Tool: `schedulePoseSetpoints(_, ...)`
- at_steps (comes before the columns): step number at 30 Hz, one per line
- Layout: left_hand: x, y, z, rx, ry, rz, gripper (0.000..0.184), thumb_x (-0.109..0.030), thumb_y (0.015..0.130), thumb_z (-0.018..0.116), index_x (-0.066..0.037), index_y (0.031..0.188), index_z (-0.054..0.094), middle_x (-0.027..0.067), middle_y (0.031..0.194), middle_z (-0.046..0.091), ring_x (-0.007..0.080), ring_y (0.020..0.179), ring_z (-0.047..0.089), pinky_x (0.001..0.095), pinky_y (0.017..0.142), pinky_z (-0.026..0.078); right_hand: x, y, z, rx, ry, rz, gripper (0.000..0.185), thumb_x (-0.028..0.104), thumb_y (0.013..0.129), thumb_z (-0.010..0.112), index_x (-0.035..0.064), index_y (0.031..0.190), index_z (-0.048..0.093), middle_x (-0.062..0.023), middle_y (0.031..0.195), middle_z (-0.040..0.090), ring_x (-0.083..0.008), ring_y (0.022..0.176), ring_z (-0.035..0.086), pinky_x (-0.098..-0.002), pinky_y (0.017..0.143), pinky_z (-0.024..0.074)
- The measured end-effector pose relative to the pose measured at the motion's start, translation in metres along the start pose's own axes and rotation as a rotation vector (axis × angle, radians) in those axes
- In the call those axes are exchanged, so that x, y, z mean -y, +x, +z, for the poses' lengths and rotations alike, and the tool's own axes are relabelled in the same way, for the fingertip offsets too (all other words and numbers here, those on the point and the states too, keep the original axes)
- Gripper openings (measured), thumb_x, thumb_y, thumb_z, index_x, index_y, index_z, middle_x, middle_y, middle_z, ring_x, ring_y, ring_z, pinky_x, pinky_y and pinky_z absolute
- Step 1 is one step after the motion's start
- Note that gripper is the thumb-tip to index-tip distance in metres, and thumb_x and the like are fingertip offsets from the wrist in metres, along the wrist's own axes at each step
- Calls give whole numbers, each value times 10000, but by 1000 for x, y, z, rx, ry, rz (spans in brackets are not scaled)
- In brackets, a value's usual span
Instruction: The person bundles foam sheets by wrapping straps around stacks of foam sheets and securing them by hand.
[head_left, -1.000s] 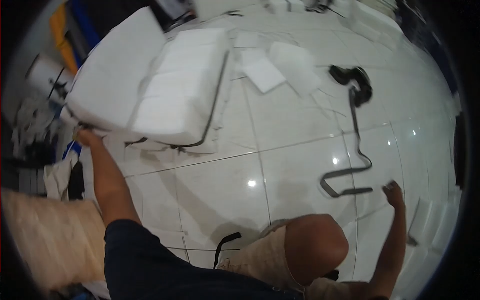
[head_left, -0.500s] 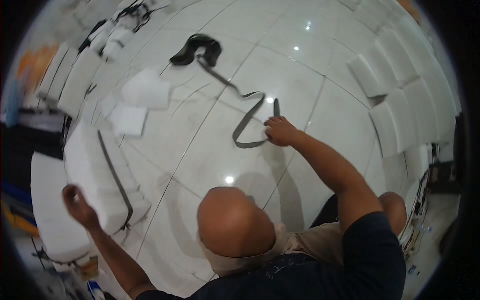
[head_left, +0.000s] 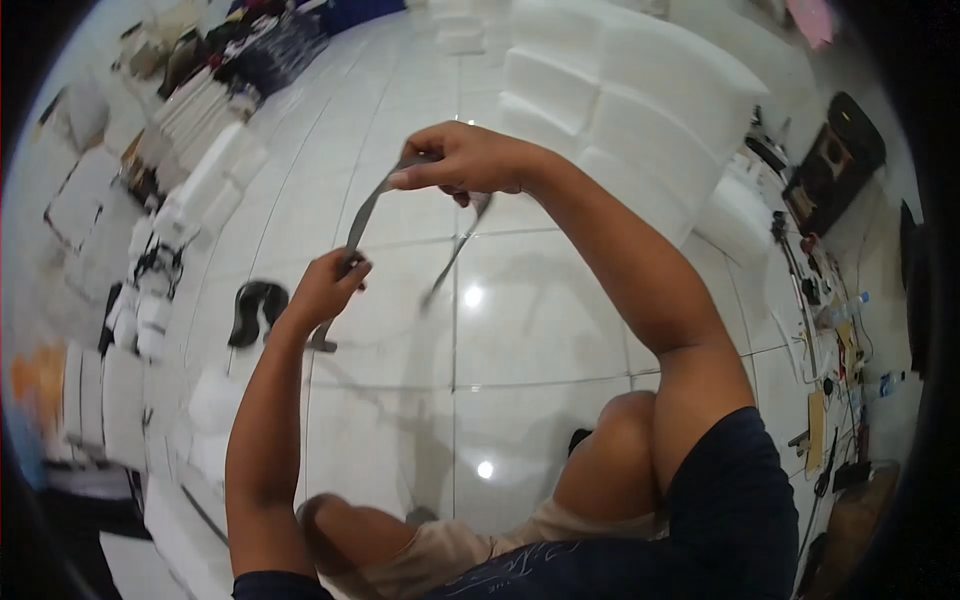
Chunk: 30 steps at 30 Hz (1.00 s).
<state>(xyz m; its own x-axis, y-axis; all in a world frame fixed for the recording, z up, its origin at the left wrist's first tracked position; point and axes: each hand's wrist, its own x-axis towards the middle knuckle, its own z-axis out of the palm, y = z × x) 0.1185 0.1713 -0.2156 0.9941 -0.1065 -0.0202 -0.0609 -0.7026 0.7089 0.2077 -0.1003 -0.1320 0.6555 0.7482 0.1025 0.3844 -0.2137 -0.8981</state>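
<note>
A long grey webbing strap (head_left: 367, 215) runs between my two hands above the floor. My right hand (head_left: 465, 158), higher up and farther out, pinches it between thumb and fingers. A loose end of the strap hangs below that hand and is blurred. Lower and to the left, my left hand (head_left: 328, 290) is closed around the same strap, and a piece comes out beneath it. Beyond my left hand, a dark curved bundle (head_left: 258, 308) lies on the tiles. Whether the strap still joins it is hidden by my arm.
Large white foam-like blocks (head_left: 610, 85) stand at the back right. More white blocks (head_left: 200, 210) line the left side. Tools and cables (head_left: 800, 275) lie along the right edge, near a dark case (head_left: 838, 160). Glossy white tiles (head_left: 530, 330) form the floor.
My right hand has lifted the strap off the floor. My left hand has come over from the white blocks and now grips it too. The view has swung to the right.
</note>
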Motion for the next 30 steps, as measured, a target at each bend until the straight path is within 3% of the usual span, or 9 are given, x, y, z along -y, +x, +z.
schedulePoseSetpoints(2, 9, 33, 1, 45, 137, -56, 232, -224, 929, 585, 7, 928, 609, 63, 735, 614, 127, 657, 555, 291, 603, 432, -44, -25, -46, -105, 65, 58, 389, 413, 842, 715, 39, 917, 637, -6, 651, 503, -107, 533, 460, -257, 474, 385)
schedulePoseSetpoints(6, 74, 74, -23, -92, 201, -130, 198, -182, 959, 492, -12, 948, 594, 79, 704, 578, 156, 634, 532, 307, 617, 428, -147, -106, -66, -129, 101, 259, 381, 426, 820, 727, 77, 950, 648, 11, 738, 523, -103, 663, 450, -266, 541, 373)
schedulePoseSetpoints(8, 107, 86, -15, -343, 282, 174, 195, -170, 964, 466, -7, 963, 572, 116, 718, 566, 192, 653, 519, 337, 637, 429, -202, -156, -52, -6, 105, 396, 417, 473, 816, 721, 79, 937, 656, 6, 705, 516, -108, 636, 452, -267, 534, 373)
schedulePoseSetpoints(10, 69, 81, 12, -245, 392, -103, 167, -124, 942, 461, 8, 984, 554, 212, 819, 595, 294, 758, 575, 399, 713, 445, -233, -206, -37, -23, 150, 632, 420, 479, 829, 712, 81, 941, 638, 18, 708, 502, -87, 649, 448, -253, 514, 359)
schedulePoseSetpoints(13, 96, 100, 68, -129, 511, 158, 143, -41, 837, 539, -7, 973, 564, 245, 874, 611, 394, 829, 591, 457, 739, 458, -353, -259, 6, -269, 69, 645, 483, 510, 802, 718, 47, 915, 640, -31, 754, 555, -154, 695, 496, -311, 639, 439)
schedulePoseSetpoints(22, 33, 114, 218, 269, 849, 95, 592, -165, 714, 718, -33, 1245, 493, 227, 1199, 493, 390, 1146, 469, 457, 1019, 352, -384, -345, 5, -472, -75, 846, 526, 445, 758, 726, 21, 1052, 624, -163, 1008, 666, -262, 992, 633, -376, 823, 493)
schedulePoseSetpoints(24, 72, 168, 206, 139, 480, 354, 711, -183, 703, 770, -44, 1320, 446, 229, 1317, 425, 380, 1212, 431, 425, 1052, 336, -405, -366, 4, -546, 41, 771, 506, 422, 772, 710, 21, 1068, 617, -164, 1027, 663, -261, 995, 632, -376, 820, 492)
schedulePoseSetpoints(27, -71, 216, 146, -184, 152, 495, 426, -128, 878, 654, -18, 1269, 526, 127, 1210, 574, 264, 1165, 510, 366, 990, 383, -418, -383, -22, -835, 2, 786, 467, 393, 820, 657, 26, 1106, 610, -121, 1018, 653, -247, 954, 621, -361, 820, 495)
schedulePoseSetpoints(30, -230, 256, 107, -311, 140, 1003, 388, -233, 986, 484, -3, 1293, 536, 163, 1271, 559, 254, 1215, 505, 373, 1055, 367, -413, -371, -58, -1226, 677, 780, 547, 472, 872, 603, 25, 1187, 580, -85, 1037, 622, -248, 925, 595, -365, 829, 496)
